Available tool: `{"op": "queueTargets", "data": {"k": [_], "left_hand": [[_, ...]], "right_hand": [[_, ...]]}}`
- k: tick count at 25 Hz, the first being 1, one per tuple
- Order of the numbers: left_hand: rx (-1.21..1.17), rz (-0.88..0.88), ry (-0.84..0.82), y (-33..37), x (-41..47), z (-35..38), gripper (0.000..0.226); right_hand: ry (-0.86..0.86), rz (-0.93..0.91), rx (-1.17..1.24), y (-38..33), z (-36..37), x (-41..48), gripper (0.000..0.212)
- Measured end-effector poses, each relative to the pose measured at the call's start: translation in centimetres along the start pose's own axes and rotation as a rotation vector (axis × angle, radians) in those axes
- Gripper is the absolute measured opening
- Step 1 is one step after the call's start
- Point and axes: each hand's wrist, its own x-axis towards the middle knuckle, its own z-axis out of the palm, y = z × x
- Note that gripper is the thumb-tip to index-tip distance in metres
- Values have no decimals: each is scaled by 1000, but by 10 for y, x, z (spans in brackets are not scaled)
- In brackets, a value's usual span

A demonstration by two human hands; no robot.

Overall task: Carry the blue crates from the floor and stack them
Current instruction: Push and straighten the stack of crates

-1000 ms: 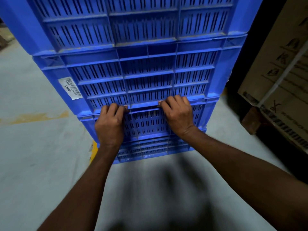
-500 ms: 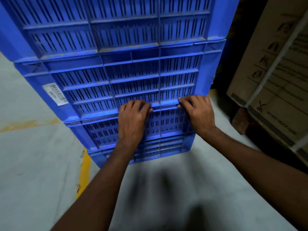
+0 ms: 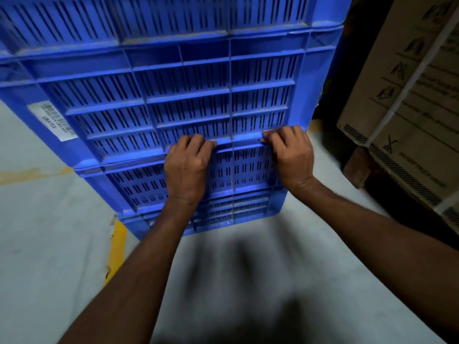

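With the left hand (image 3: 187, 167) and right hand (image 3: 290, 157) each gripping a rim low in the tall crate stack (image 3: 173, 95), a hard tug could topple the upper crates.

A stack of blue slotted plastic crates (image 3: 186, 100) is set on the grey concrete floor (image 3: 49, 244), filling the upper left and centre of the frame. At mid-frame the left hand (image 3: 186, 170) and, to its right, the right hand (image 3: 290, 157) are hooked on a ledge between two crates. A white paper label (image 3: 52, 121) is stuck on the stack at left. Brown cardboard boxes (image 3: 409, 108) are placed at the right edge, and a yellow painted line (image 3: 118, 244) is laid at lower left.
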Motion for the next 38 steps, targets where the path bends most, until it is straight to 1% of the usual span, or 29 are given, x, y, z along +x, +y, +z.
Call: {"op": "queueTargets", "data": {"k": [2,3,4,5,7,8,9,11,15,18,20,22,23,24,25,26,27,28,29,30,35,38], "left_hand": [[-84,-62,-1,4,-9,-7,9],[-122,-98,-3,6,-20,-10,12],[-142,-123,-23,8,-38,-12,15],[-151,-130,-78,11,-62,-12,16],[-178,-117,-304,13,-107,-5,16],[-187,-136,-420,12,-123,1,17],[-192,-173,-501,10,-131,7,19],[-179,-252,-575,9,-128,18,20],[-114,-324,-599,7,-115,26,13],[-107,-357,-635,7,-112,26,12],[-125,-408,-719,8,-103,24,11],[-125,-436,-810,7,-92,16,12],[-121,-422,-798,4,-86,6,13],[-122,-387,-721,2,-79,-5,15],[-123,-340,-579,-2,-73,-18,16],[-118,-285,-425,-4,-66,-30,17],[-101,-234,-287,-8,-56,-38,18],[-79,-192,-197,-12,-43,-43,19],[-54,-168,-157,-17,-31,-43,22],[-31,-159,-154,-22,-21,-42,23],[17,-86,-211,-35,-9,-36,24],[74,-8,-159,-39,-9,-35,23]], "right_hand": [[-6,152,124,-15,-6,-18,11],[-23,173,189,-25,-7,-34,9],[-73,146,236,-34,-7,-55,10],[-159,90,263,-40,-5,-79,13],[-373,16,246,-43,6,-123,20],[-461,23,219,-41,14,-137,26],[-518,38,200,-39,21,-144,31],[-570,58,181,-36,32,-144,33],[-560,133,245,-35,41,-131,10],[-590,225,265,-38,40,-124,11],[-692,307,296,-40,34,-113,14],[-768,290,331,-38,23,-97,14],[-735,237,341,-38,15,-89,12],[-642,171,355,-39,5,-82,10],[-518,129,374,-41,-4,-72,9],[-389,125,388,-45,-12,-60,10],[-275,148,383,-47,-17,-44,14],[-188,174,351,-48,-19,-26,17],[-137,192,300,-47,-18,-10,19],[-125,191,254,-44,-14,1,19],[-152,60,169,-28,-1,2,14],[-77,2,42,-28,0,7,21]]}}
